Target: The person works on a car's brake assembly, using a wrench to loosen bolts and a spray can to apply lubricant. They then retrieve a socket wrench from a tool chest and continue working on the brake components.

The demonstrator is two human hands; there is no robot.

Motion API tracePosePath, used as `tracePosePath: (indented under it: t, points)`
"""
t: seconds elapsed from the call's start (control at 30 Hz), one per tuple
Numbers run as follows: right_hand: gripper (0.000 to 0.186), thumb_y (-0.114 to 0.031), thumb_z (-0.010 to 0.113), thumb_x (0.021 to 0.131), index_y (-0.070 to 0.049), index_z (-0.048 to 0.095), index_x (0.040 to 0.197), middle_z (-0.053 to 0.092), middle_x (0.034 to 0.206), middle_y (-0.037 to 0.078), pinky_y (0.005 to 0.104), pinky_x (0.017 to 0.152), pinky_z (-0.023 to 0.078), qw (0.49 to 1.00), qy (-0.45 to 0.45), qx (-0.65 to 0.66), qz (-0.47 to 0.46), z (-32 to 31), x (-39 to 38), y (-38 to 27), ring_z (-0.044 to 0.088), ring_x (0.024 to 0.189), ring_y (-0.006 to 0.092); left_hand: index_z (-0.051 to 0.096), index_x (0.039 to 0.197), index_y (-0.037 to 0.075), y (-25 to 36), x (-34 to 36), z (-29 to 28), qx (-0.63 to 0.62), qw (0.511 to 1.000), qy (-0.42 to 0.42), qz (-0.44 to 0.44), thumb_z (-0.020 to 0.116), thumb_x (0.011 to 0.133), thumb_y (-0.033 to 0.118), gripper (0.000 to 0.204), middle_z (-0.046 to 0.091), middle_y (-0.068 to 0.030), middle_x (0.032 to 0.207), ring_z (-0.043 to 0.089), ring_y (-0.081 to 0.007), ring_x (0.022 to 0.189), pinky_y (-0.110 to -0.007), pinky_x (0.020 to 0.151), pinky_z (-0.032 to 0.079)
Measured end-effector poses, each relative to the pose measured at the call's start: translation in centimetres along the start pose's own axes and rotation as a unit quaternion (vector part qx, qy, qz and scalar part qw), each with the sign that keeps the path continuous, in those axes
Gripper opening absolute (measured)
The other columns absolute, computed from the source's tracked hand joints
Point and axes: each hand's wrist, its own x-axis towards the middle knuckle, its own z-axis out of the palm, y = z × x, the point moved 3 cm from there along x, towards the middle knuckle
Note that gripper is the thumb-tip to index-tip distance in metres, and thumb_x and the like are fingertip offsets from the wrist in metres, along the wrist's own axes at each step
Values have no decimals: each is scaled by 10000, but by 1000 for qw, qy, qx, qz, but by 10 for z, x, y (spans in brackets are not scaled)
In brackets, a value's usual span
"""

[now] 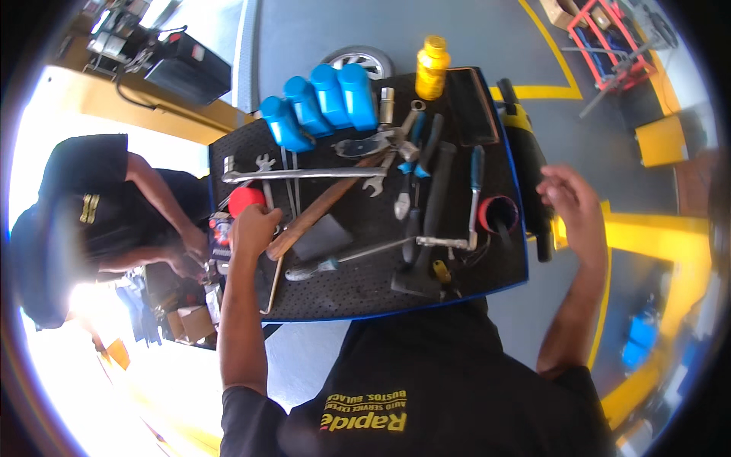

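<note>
Over the left side of the dark perforated tabletop, my left hand is closed, fingers curled in. A red round object lies right against its far side; what the fingers hold is hidden. Beside the hand are the wooden handle of a hammer and a thin metal rod. A long chrome wrench bar lies just beyond. My right hand is off the table's right edge in the air, fingers loosely bent and apart, holding nothing visible.
Blue bottles and a yellow bottle stand at the far edge. Pliers, a ratchet, a black-handled hammer and a screwdriver lie on the table. At left, a co-worker bends beside it.
</note>
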Motion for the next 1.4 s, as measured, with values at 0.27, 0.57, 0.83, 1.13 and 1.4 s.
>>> tracePosePath:
  t: [0.27, 0.57, 0.83, 1.13, 1.4]
  points:
    - [265, -146, 600, 980, -48, 624, 1225, 644, 979, 70, 280, 856, 501, 1000, -7, -11, -18, 1, -9, -1, 614, 925, 142, 585, 781, 114, -45, -21, -5, -574, 807, -132, -46, 605, 923, 272, 213, 465, 46, 620, 404, -78, 517, -249, 499, 302]
    - [272, -172, 620, 978, -57, 627, 1225, 649, 990, 59, 281, 887, 501, 999, -32, -26, -30, 22, -6, -26, 622, 938, 139, 645, 883, 85, -49, -83, -17, -507, 849, -149, -2, 576, 956, 251, 193, 614, 5, 696, 522, -60, 627, -215, 609, 388]
    - [236, -118, 619, 963, -61, 637, 1191, 662, 969, 60, 276, 843, 517, 991, -127, 22, -39, 80, -20, -58, 653, 928, 137, 629, 967, 41, -36, -126, -20, -533, 826, -160, 92, 629, 978, 263, 222, 660, -27, 787, 590, -101, 722, -251, 673, 446]
    - [290, -170, 630, 969, -12, 612, 1212, 665, 1030, 112, 326, 800, 527, 957, -270, 18, -105, 184, -63, -66, 668, 916, 202, 612, 1143, 7, 78, -160, 42, -595, 696, -353, 189, 660, 956, 126, 227, 691, -106, 1001, 673, -181, 951, -328, 860, 521]
    - [165, -100, 609, 981, 15, 649, 1091, 609, 835, 24, 235, 731, 473, 968, -226, 73, 75, 158, -61, -33, 588, 801, 71, 666, 1108, 33, 114, -156, 54, -420, 783, -357, 289, 655, 953, 199, 227, 714, -95, 990, 674, -172, 913, -328, 825, 517]
